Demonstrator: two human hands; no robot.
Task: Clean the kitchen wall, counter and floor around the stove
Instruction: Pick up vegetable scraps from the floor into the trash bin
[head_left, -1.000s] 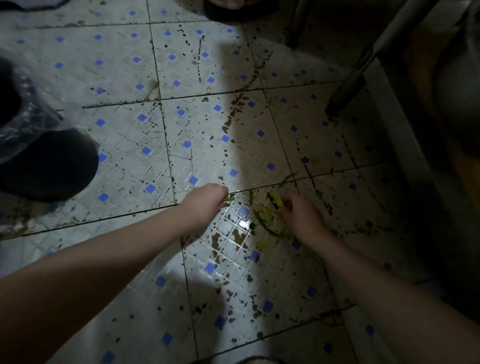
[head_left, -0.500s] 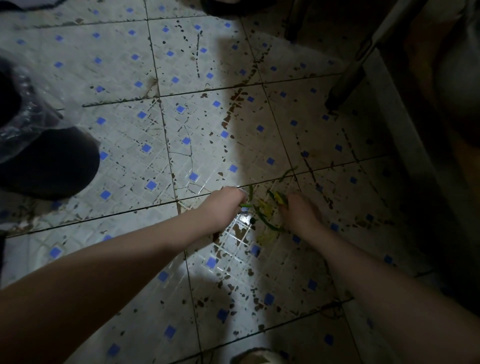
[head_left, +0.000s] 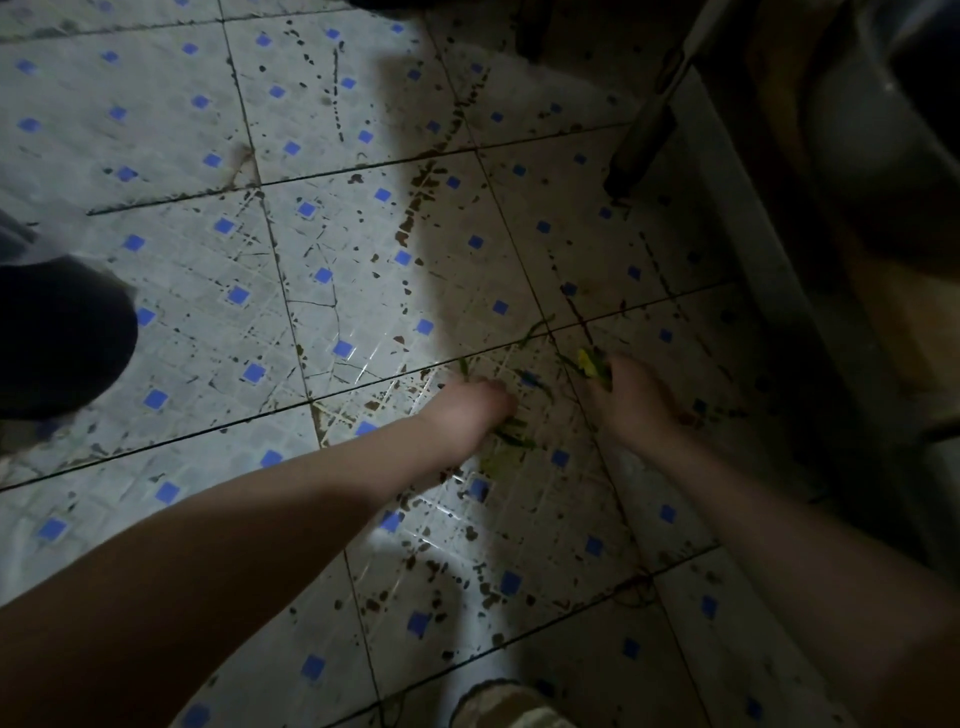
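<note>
The white tiled floor (head_left: 322, 244) with small blue squares is spotted with dark brown stains. Green and yellow vegetable scraps (head_left: 511, 441) lie scattered on it near the middle. My left hand (head_left: 467, 410) is down on the floor with its fingers curled over some green scraps. A hand's width to the right, my right hand (head_left: 631, 400) is closed on a bunch of yellow-green scraps (head_left: 589, 364) that stick out past its fingers. What my left fingers pinch is hidden under the hand.
A dark rounded object (head_left: 57, 343) sits on the floor at the left edge. A metal leg (head_left: 649, 119) stands at upper right, beside a dark shadowed unit (head_left: 857, 260) along the right. A shoe tip (head_left: 498, 701) shows at the bottom.
Both hands have slid right and slightly nearer over the scraps. The right hand has gathered yellow-green scraps into its grip. The camera has shifted, so the dark object sits further left.
</note>
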